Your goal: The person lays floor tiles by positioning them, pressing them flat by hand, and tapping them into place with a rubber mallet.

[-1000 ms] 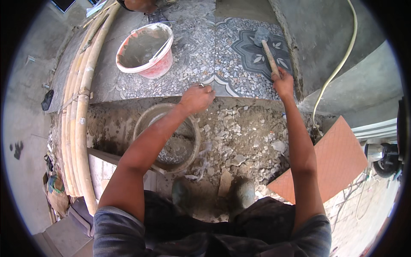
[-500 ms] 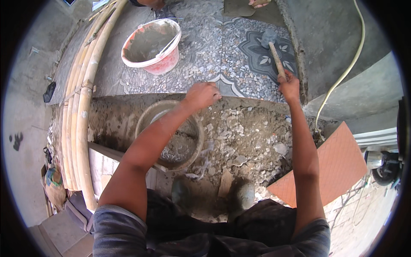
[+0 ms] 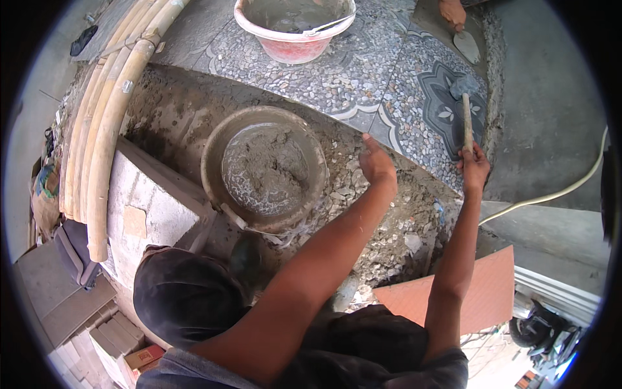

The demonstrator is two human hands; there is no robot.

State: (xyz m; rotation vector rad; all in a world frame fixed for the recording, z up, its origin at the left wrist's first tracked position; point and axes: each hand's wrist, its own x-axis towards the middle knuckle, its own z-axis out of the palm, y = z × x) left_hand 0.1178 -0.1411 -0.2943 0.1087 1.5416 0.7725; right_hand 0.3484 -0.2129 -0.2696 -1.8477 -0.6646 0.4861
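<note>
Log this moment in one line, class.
right hand: holds mallet at patterned tile; left hand: near its edge; red bucket: on tiles

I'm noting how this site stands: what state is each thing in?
Tiles, laid
Left hand, one finger extended by the tiles' edge
Mallet, gripped by its handle
Right hand, closed on the mallet
Red bucket, upright, holding mortar
Grey bucket, upright, holding mortar
Bamboo poles, tied together
Trowel, at another person's hand
</note>
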